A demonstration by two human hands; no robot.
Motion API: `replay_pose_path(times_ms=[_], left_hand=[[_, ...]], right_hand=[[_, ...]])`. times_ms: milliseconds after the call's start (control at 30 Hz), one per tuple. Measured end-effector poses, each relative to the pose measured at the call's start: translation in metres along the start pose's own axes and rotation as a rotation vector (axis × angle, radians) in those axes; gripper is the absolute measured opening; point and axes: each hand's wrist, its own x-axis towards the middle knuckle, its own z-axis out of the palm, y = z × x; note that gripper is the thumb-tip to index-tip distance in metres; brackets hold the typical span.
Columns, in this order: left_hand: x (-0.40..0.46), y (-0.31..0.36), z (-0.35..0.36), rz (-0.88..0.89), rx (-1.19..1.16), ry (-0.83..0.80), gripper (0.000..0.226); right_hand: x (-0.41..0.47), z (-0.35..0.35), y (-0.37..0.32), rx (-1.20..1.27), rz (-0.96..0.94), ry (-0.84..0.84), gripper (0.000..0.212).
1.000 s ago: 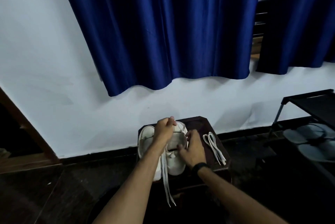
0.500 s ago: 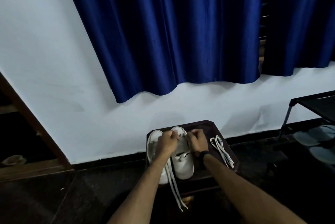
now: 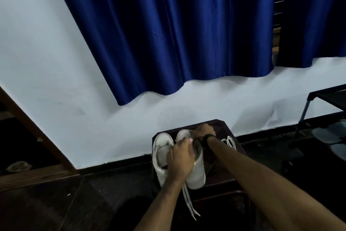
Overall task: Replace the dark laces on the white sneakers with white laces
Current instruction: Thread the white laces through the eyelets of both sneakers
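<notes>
Two white sneakers point(image 3: 162, 157) are set side by side on a dark stool point(image 3: 224, 167). The right-hand sneaker point(image 3: 196, 174) is gripped by the left hand point(image 3: 180, 157) over its opening, and its toe end is clasped by the curled right hand point(image 3: 203, 131). Two lace ends point(image 3: 189, 202) hang off the stool's front. Spare white laces point(image 3: 229, 141) lie just beside the right wrist.

Sneakers point(image 3: 196, 172) under my hands are looking like smooth white leather or synthetic, slight sheen. Flat lace ends point(image 3: 189, 204) hanging off the front are reading as woven cloth, matt. Spare white laces point(image 3: 229, 141) same, matt cloth. Stool top point(image 3: 221, 172) is showing dark wood, semi-gloss, worn. Curtain point(image 3: 177, 30) is shining like blue satin cloth. Wall point(image 3: 46, 62) is looking matt painted. Shoe rack frame point(image 3: 304, 111) is reading as dark metal tube.
</notes>
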Motion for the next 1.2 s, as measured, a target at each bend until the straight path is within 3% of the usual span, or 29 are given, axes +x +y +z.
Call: replay_pose_path(times_ms=[300,433,500,700,800,900,1000,1133,1200], left_hand=[[0.004,0.004,0.002,0.062,0.022,0.007,0.022],[0.002,0.000,0.005,0.122,0.008,0.065,0.020],[0.002,0.000,0.004,0.139,-0.004,0.077,0.021],[0.000,-0.005,0.009,0.176,-0.106,0.011,0.042],[0.003,-0.008,0.011,0.175,-0.149,-0.015,0.043],[0.003,-0.008,0.013,0.165,-0.177,0.014,0.048],[0.002,-0.007,0.011,0.158,-0.191,0.062,0.042],[0.001,-0.004,0.004,0.126,-0.203,0.179,0.037],[0.001,-0.001,0.000,0.069,-0.225,0.251,0.038]], right_hand=[[0.019,0.013,-0.014,-0.174,0.027,0.006,0.049],[0.027,0.015,-0.011,0.222,-0.037,-0.132,0.028],[0.026,0.016,-0.015,0.455,-0.011,-0.159,0.031],[0.029,0.018,-0.034,0.432,-0.003,-0.251,0.059],[0.020,0.016,-0.045,0.614,-0.137,-0.207,0.035],[0.012,0.007,-0.053,0.781,-0.186,-0.273,0.031],[0.007,0.000,-0.046,0.620,-0.218,-0.189,0.028],[-0.004,-0.006,-0.014,-0.078,-0.340,-0.115,0.031],[-0.016,-0.002,0.004,-0.225,-0.369,-0.050,0.045]])
